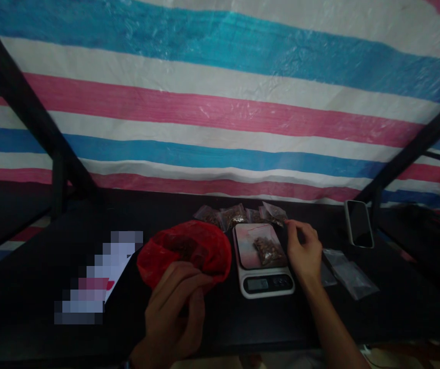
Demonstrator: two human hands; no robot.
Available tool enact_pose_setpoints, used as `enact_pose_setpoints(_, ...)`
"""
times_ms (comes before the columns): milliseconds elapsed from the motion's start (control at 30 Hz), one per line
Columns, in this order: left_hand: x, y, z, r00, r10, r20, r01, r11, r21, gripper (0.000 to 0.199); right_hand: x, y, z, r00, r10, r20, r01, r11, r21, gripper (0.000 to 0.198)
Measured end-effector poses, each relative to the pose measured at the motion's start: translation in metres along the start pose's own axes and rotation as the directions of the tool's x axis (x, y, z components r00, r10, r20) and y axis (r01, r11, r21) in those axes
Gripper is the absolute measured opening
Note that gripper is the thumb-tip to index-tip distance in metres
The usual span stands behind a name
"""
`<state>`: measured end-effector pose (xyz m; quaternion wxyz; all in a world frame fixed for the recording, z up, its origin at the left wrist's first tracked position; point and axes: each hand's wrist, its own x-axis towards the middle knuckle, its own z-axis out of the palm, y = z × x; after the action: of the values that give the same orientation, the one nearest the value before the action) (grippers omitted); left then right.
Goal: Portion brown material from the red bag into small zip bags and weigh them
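My left hand [177, 307] is at the near rim of a red plastic bag [151, 251], its fingers bent over the edge. The bag stands with its mouth open and dark contents inside. My right hand [304, 251] reaches past the right side of a white digital scale [245, 290], its fingertips pinched at the corner of a small clear zip bag [276, 212] behind the scale. On the scale's plate lies another filled zip bag [268, 251] with brown pieces in it. Several filled zip bags [233, 216] lie in a row behind the scale.
Flat clear plastic bags [351, 277] lie on the black table [220, 328] at the right. A phone [359, 224] leans near the right frame post [408, 138]. At the left is a blurred-out white item [118, 269]. Striped plastic sheeting [220, 113] hangs behind the table.
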<state>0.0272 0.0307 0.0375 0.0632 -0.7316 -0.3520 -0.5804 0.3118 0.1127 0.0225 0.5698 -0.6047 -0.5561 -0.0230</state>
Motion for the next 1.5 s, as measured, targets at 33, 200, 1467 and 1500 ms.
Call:
enact_pose_setpoints(33, 0.001, 0.0, -0.001, 1.0, 0.004, 0.0, -0.004, 1.0, 0.004, 0.027, 0.0, 0.0, 0.0, 1.0, -0.011, 0.009, 0.011, 1.0, 0.006, 0.029)
enact_pose_setpoints(200, 0.003, -0.001, -0.005, 1.0, 0.018, 0.022, -0.019, 0.999, 0.042, 0.027, -0.001, 0.001, 0.002, 0.996, -0.028, 0.09, 0.026, 1.0, 0.015, 0.032)
enact_pose_setpoints(1467, -0.01, 0.031, 0.014, 0.988, -0.142, 0.063, 0.153, 0.957, -0.245, 0.024, 0.02, -0.047, -0.009, 0.863, -0.142, 0.486, 0.027, 0.971, 0.236, 0.027)
enact_pose_setpoints(1500, -0.009, 0.031, 0.015, 0.976, -0.199, 0.084, 0.215, 0.937, -0.275, 0.024, 0.017, -0.061, -0.015, 0.874, -0.12, 0.471, -0.017, 0.961, 0.276, 0.027)
